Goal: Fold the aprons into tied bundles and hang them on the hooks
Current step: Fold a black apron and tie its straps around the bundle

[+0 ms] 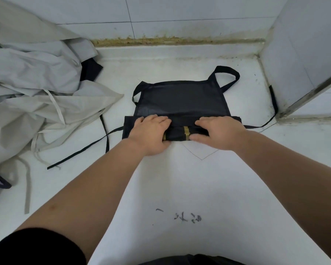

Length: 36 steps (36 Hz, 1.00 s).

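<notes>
Where navy apron (180, 98) lies, grey pile (36, 73) left

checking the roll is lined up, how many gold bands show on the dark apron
2. One gold band lies on the dark apron's roll, beside the right hand; the other peeks out by the left hand's thumb. More may be hidden beneath them.

Dark handwritten marks (187, 219) stand on the white surface (246, 188), upside down and too smeared to read.
</notes>
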{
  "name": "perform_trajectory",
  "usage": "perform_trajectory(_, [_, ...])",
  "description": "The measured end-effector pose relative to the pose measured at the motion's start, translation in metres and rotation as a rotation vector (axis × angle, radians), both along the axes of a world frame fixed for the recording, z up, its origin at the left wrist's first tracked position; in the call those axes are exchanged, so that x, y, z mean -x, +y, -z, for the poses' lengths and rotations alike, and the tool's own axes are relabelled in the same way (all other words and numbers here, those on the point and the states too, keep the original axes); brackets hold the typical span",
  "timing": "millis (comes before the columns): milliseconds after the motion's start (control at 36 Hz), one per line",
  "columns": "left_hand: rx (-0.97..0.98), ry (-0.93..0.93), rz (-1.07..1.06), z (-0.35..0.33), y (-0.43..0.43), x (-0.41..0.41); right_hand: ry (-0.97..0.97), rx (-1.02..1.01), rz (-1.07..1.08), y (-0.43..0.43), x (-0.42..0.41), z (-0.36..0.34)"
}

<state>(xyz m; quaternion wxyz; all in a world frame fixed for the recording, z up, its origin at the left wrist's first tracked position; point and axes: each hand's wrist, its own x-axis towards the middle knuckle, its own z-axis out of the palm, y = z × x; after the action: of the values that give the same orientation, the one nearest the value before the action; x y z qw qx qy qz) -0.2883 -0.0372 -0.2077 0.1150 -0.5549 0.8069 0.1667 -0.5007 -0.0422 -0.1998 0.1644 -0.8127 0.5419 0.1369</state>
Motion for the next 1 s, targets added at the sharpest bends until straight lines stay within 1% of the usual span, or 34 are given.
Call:
perform_trajectory(83, [-0.034, -0.027, 0.006, -0.002, -0.001, 0.001, 0.111, -0.026, -0.037, 0.001, -0.001, 0.000])
perform_trajectory(167, [0.047, -0.030, 0.049, -0.004, 0.000, 0.002, 0.071, 0.041, -0.010, 0.003, -0.006, -0.005])
perform_trajectory(250, [0.051, -0.065, 0.106, -0.007, 0.005, -0.001, 0.034, -0.047, 0.088, 0.008, -0.007, -0.013])
perform_trajectory(333, [-0.001, 0.024, 0.030, -0.013, 0.015, -0.004, -0.043, -0.127, 0.153, 0.014, -0.006, -0.024])
perform_trajectory(389, [-0.068, 0.095, -0.039, -0.022, 0.021, -0.004, -0.067, -0.225, 0.173, 0.016, -0.006, -0.029])
perform_trajectory(472, [-0.284, 0.156, -0.127, -0.036, 0.033, -0.006, -0.091, -0.414, 0.269, 0.026, -0.006, -0.037])
perform_trajectory(528, [-0.438, 0.171, -0.179, -0.042, 0.047, -0.007, -0.021, -0.487, 0.278, 0.037, -0.007, -0.040])
perform_trajectory(583, [-0.525, 0.158, -0.198, -0.040, 0.063, -0.009, 0.071, -0.435, 0.241, 0.052, -0.010, -0.036])
perform_trajectory(639, [-0.489, 0.124, -0.173, -0.033, 0.079, -0.012, 0.117, -0.375, 0.193, 0.071, -0.010, -0.032])
perform_trajectory(694, [-0.356, 0.090, -0.125, -0.024, 0.094, -0.013, 0.159, -0.293, 0.153, 0.087, -0.008, -0.025])
perform_trajectory(778, [-0.097, 0.019, -0.052, -0.013, 0.113, -0.012, 0.217, -0.062, 0.129, 0.109, -0.003, -0.008])
perform_trajectory(833, [0.009, -0.033, -0.026, -0.007, 0.121, -0.011, 0.288, 0.054, 0.137, 0.119, -0.003, 0.000])
perform_trajectory(889, [0.019, -0.025, -0.057, -0.005, 0.128, -0.009, 0.258, 0.154, 0.166, 0.132, -0.004, 0.006])
perform_trajectory(917, [0.001, -0.004, -0.085, -0.005, 0.130, -0.009, 0.225, 0.189, 0.148, 0.138, -0.005, 0.008])
perform_trajectory(1000, [-0.113, 0.058, -0.172, -0.006, 0.130, -0.013, 0.175, 0.168, 0.077, 0.152, -0.003, 0.019])
